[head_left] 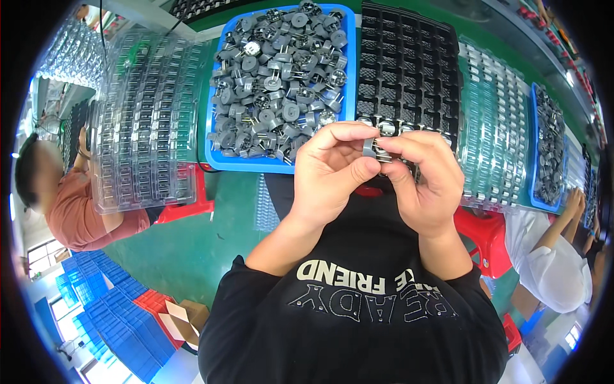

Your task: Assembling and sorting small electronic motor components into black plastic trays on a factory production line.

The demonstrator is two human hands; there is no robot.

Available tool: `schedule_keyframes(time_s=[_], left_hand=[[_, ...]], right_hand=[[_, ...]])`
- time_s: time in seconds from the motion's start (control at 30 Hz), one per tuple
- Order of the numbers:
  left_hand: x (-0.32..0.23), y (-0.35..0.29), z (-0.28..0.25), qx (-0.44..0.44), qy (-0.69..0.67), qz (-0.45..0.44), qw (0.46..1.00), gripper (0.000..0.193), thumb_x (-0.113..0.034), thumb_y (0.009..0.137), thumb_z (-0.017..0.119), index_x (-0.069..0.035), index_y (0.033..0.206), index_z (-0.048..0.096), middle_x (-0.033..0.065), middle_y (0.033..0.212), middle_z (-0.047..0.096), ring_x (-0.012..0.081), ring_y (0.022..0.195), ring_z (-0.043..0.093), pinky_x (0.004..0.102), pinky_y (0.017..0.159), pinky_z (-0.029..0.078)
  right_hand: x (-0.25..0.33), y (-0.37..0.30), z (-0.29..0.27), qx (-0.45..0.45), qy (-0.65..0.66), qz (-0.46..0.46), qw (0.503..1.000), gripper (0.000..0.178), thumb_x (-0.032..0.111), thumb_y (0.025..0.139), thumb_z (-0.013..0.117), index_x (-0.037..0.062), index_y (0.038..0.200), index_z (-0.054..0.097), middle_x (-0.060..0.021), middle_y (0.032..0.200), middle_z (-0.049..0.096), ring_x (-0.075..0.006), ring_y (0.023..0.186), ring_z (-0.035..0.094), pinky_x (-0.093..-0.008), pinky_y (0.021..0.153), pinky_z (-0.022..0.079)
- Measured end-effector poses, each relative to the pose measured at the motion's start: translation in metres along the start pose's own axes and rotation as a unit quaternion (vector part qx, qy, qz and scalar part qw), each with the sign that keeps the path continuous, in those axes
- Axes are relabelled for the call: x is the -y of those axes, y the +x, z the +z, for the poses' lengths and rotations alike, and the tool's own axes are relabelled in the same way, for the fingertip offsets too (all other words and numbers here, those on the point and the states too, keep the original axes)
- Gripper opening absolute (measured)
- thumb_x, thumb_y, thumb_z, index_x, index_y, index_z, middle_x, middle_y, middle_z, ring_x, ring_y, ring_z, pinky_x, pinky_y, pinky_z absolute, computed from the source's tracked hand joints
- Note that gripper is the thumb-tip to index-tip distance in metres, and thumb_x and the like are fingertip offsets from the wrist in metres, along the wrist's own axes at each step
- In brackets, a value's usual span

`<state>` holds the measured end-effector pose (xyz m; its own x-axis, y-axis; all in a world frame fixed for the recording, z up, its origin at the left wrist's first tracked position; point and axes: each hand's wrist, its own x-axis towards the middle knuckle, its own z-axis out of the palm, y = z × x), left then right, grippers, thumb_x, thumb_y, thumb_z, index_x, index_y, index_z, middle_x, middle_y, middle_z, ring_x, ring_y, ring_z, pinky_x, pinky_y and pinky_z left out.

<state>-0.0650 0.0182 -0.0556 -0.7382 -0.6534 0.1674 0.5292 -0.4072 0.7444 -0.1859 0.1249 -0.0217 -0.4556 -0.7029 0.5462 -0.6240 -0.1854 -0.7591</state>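
Close in front of my chest, a small grey round part with metal prongs (369,148) sits between my two hands. My left hand (329,176) is closed, with thumb and forefinger on the grey rim. From the other side my right hand (427,182) pinches at the metal prongs with thumb and forefinger. Fingers cover much of the part. Just beyond my left hand stands a blue bin (209,137) heaped with grey round pronged parts (268,83). A black compartment tray (409,70) lies beyond my right hand; metal pieces show in its nearest pockets.
Stacked clear plastic trays (144,121) stand left, and more clear trays (495,128) right, beside a second blue bin (535,147). A co-worker in a reddish shirt (83,214) sits left, another in white (547,262) right. Red stools (483,237) and blue crates (121,313) stand around.
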Motion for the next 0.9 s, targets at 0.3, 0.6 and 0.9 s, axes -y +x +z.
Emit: schedule_keyframes(time_s=[0.3, 0.6, 0.9], left_hand=[[-0.004, -0.002, -0.006, 0.009, 0.164, 0.028, 0.986, 0.037, 0.009, 0.082, 0.08, 0.002, 0.114, 0.065, 0.0117, 0.12, 0.062, 0.0193, 0.105, 0.066, 0.0337, 0.091, 0.057], [-0.059, 0.034, -0.056, -0.074, 0.855, 0.084, 0.506, 0.041, -0.025, 0.079, 0.084, -0.009, 0.115, 0.071, 0.0115, 0.109, 0.069, 0.0342, 0.1, 0.066, 0.0459, 0.091, 0.048], [-0.058, 0.042, -0.068, -0.105, 0.817, 0.053, 0.565, 0.029, -0.02, 0.081, 0.077, -0.005, 0.105, 0.075, 0.014, 0.093, 0.074, 0.0274, 0.083, 0.071, 0.0402, 0.075, 0.055]], right_hand=[[-0.012, -0.008, -0.001, 0.031, 0.259, 0.186, 0.947, 0.014, -0.01, 0.084, 0.072, -0.0035, 0.095, 0.066, -0.0115, 0.103, 0.064, -0.0186, 0.094, 0.064, -0.031, 0.086, 0.054], [-0.063, 0.006, -0.072, -0.01, -0.24, 0.066, 0.968, 0.01, -0.003, 0.081, 0.072, 0.0018, 0.089, 0.068, -0.0093, 0.089, 0.068, -0.0232, 0.078, 0.067, -0.0323, 0.071, 0.054], [-0.076, 0.019, -0.078, 0.146, -0.32, 0.059, 0.934, 0.012, 0.008, 0.085, 0.07, 0.007, 0.096, 0.072, -0.0098, 0.099, 0.067, -0.0344, 0.097, 0.064, -0.0426, 0.088, 0.053]])
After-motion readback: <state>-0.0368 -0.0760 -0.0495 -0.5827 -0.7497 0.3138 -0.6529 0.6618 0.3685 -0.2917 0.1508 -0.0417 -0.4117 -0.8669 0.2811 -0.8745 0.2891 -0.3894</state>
